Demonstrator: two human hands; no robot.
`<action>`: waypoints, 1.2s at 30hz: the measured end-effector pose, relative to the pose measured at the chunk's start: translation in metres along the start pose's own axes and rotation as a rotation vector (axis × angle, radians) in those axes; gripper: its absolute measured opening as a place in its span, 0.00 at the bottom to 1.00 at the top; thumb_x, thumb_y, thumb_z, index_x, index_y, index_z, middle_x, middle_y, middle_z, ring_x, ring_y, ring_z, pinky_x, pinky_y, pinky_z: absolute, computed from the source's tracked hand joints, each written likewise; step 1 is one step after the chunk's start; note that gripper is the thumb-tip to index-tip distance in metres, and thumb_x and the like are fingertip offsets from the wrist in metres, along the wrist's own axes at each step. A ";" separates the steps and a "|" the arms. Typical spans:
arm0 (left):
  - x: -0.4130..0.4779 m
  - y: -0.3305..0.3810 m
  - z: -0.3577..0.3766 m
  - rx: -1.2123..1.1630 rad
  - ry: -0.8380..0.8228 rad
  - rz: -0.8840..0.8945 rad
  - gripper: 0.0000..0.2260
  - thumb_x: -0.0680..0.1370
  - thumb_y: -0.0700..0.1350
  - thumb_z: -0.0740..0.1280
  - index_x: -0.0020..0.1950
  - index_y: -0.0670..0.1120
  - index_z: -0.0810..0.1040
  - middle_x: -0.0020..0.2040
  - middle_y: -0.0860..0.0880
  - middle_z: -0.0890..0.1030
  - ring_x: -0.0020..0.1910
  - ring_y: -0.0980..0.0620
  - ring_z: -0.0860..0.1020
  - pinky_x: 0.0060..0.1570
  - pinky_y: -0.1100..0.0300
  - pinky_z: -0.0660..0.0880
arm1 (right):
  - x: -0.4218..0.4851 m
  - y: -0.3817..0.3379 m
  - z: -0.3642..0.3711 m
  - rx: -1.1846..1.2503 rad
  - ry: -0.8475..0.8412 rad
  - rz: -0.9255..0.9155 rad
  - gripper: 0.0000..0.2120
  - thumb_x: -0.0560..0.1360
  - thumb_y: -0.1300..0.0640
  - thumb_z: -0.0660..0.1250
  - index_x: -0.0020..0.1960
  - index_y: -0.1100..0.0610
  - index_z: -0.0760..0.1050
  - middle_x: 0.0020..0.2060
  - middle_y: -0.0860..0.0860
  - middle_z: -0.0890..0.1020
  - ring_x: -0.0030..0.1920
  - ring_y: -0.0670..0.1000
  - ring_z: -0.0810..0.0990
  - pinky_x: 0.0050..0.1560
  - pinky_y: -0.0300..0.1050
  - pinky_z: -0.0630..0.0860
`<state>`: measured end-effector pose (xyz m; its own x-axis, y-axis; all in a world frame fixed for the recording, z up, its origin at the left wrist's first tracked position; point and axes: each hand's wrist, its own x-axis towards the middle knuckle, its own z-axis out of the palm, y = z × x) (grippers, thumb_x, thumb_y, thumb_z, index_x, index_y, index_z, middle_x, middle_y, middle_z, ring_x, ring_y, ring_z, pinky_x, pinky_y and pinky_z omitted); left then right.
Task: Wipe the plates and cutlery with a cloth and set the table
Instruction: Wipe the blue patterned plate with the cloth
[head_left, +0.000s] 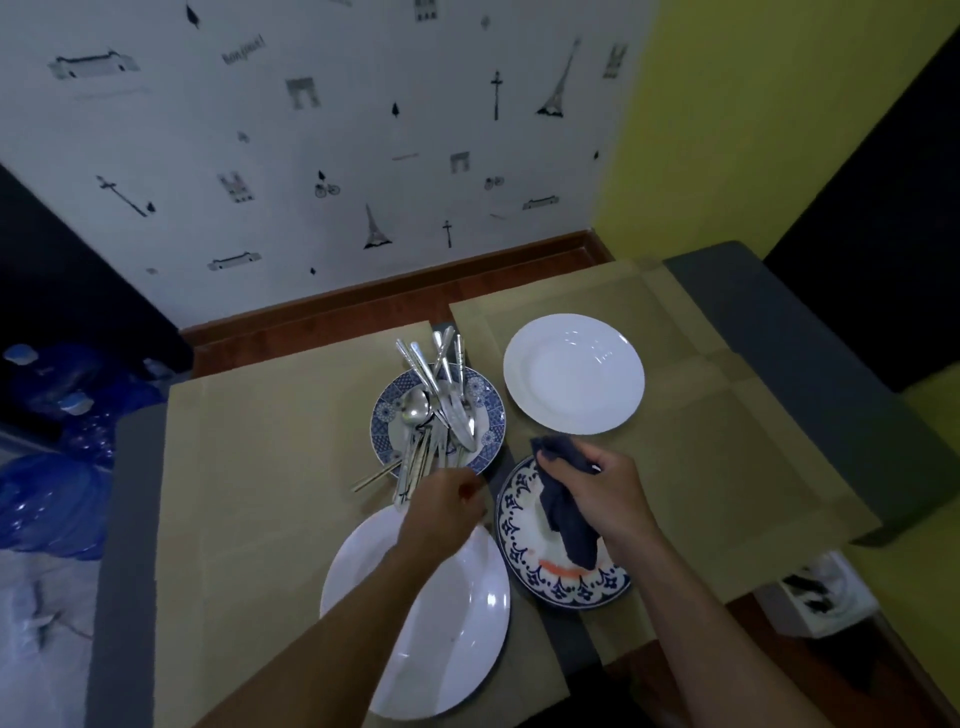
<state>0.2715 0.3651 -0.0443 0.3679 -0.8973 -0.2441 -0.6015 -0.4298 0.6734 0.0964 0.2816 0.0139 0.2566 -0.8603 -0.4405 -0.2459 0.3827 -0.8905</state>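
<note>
A heap of silver cutlery (441, 410) lies on a blue-patterned plate (488, 400) in the middle of the table. My left hand (447, 506) reaches to the near ends of the cutlery with curled fingers; whether it grips a piece is unclear. My right hand (602, 488) grips a dark blue cloth (566, 519) above a plate with a blue ornamental rim (561, 590). A plain white plate (574, 374) sits at the back right. Another white plate (457, 613) lies near me, partly under my left forearm.
Beige placemats (260, 467) cover the grey table (810, 353). A papered wall stands behind, a yellow wall to the right. Blue plastic bags (57, 457) lie on the floor at the left. A white object (815, 597) sits below the table's right edge.
</note>
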 end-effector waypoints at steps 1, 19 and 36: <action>-0.003 0.004 0.006 0.005 -0.049 0.014 0.06 0.78 0.42 0.68 0.51 0.45 0.84 0.45 0.49 0.84 0.41 0.54 0.80 0.43 0.62 0.75 | -0.002 0.005 -0.003 -0.015 0.003 0.007 0.04 0.75 0.56 0.77 0.48 0.48 0.87 0.40 0.49 0.88 0.46 0.51 0.87 0.48 0.49 0.81; 0.015 0.024 0.054 0.121 -0.190 -0.195 0.13 0.79 0.45 0.68 0.60 0.42 0.70 0.55 0.44 0.80 0.54 0.45 0.80 0.53 0.53 0.79 | 0.031 0.074 -0.039 -0.945 0.110 -0.057 0.27 0.80 0.55 0.67 0.78 0.50 0.67 0.72 0.51 0.67 0.72 0.55 0.65 0.68 0.51 0.72; 0.015 0.043 0.061 -0.507 -0.248 -0.369 0.07 0.83 0.45 0.56 0.57 0.53 0.72 0.53 0.45 0.82 0.52 0.46 0.81 0.56 0.40 0.79 | 0.018 0.109 -0.032 -1.126 0.001 -0.195 0.25 0.82 0.44 0.62 0.77 0.49 0.69 0.73 0.54 0.69 0.75 0.56 0.65 0.73 0.55 0.66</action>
<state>0.2078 0.3270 -0.0620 0.2754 -0.7236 -0.6329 -0.0383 -0.6661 0.7449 0.0443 0.2968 -0.0872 0.3815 -0.8725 -0.3054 -0.9005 -0.2762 -0.3359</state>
